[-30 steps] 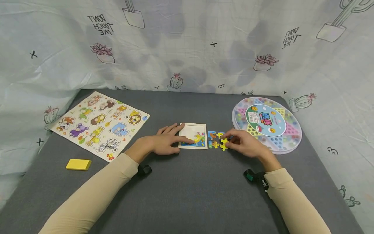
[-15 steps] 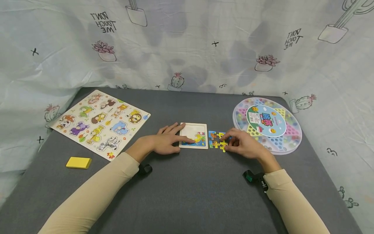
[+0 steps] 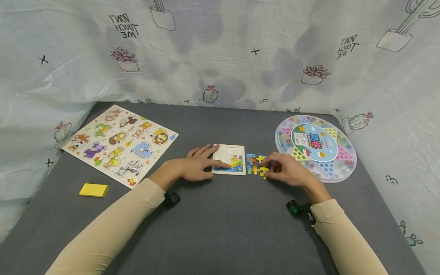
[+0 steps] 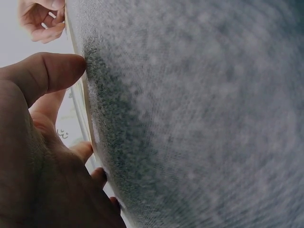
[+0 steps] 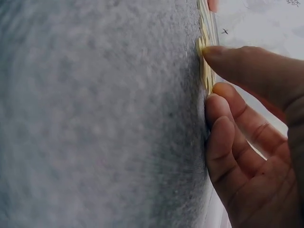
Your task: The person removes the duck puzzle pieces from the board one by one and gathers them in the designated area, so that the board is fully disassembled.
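A small puzzle tray (image 3: pixel 223 152) with a pale wooden border lies mid-table, colourful pieces filling its lower part. My left hand (image 3: pixel 193 168) rests on its left side, fingers spread and the index finger extended over the picture; in the left wrist view that hand (image 4: pixel 52 137) has its thumb at the tray's edge. Several loose jigsaw pieces (image 3: pixel 252 169) lie just right of the tray. My right hand (image 3: pixel 287 170) pinches a yellow jigsaw piece (image 3: pixel 264 171) at the right of that group, partly covering it. In the right wrist view the thumb and curled fingers are at the pieces' edges (image 5: pixel 204 61).
A wooden animal puzzle board (image 3: pixel 122 147) lies at the left, with a yellow block (image 3: pixel 94 190) in front of it. At the right sits a round board-game box (image 3: pixel 280 131) with a clear cover, close behind my right hand. A printed curtain (image 3: pixel 220 49) hangs behind the table.
My right index finger and thumb have shifted slightly over the yellow jigsaw piece, covering more of it. The left hand stays on the tray. The head view has shifted a little.
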Action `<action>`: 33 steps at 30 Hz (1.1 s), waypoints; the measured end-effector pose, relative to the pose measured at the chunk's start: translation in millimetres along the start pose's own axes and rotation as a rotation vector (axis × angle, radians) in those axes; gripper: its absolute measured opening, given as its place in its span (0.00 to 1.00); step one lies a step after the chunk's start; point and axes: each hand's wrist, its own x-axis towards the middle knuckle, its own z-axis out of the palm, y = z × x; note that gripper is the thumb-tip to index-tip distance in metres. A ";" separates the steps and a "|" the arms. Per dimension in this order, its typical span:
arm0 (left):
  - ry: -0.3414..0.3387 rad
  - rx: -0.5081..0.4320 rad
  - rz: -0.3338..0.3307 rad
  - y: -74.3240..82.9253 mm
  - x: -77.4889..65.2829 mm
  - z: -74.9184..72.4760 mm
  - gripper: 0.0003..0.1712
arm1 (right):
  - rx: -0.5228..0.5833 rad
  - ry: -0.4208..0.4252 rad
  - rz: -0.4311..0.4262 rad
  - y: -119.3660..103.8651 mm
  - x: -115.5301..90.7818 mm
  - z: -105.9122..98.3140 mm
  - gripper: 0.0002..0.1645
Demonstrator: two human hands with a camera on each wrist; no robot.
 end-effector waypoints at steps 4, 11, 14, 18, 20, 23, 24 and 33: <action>0.006 0.001 0.008 0.3 1.3 0.2 0.31 | 0.003 0.004 0.019 0.4 -0.9 -1.1 0.17; 0.009 -0.004 0.010 1.3 2.8 -1.5 0.31 | -0.026 -0.014 0.010 -0.7 -0.5 -4.3 0.19; 0.010 -0.002 0.008 1.0 3.9 -1.2 0.31 | -0.027 -0.022 0.018 -0.2 -0.9 -5.6 0.19; 0.010 -0.002 0.007 0.4 4.8 -0.5 0.31 | -0.036 -0.022 0.021 1.1 -1.5 -5.9 0.18; 0.012 0.001 0.005 0.4 4.4 -0.4 0.31 | -0.042 -0.019 0.021 1.3 -1.4 -5.6 0.18; 0.022 0.002 0.005 1.0 3.3 -0.5 0.31 | -0.046 -0.010 0.014 0.6 -1.5 -5.5 0.19; 0.026 0.003 0.006 1.2 2.9 -0.4 0.31 | -0.044 -0.007 0.012 -0.1 -1.3 -5.4 0.19; 0.064 0.028 0.002 7.5 -0.2 -0.1 0.32 | -0.056 0.010 -0.011 -5.9 2.0 -5.6 0.18</action>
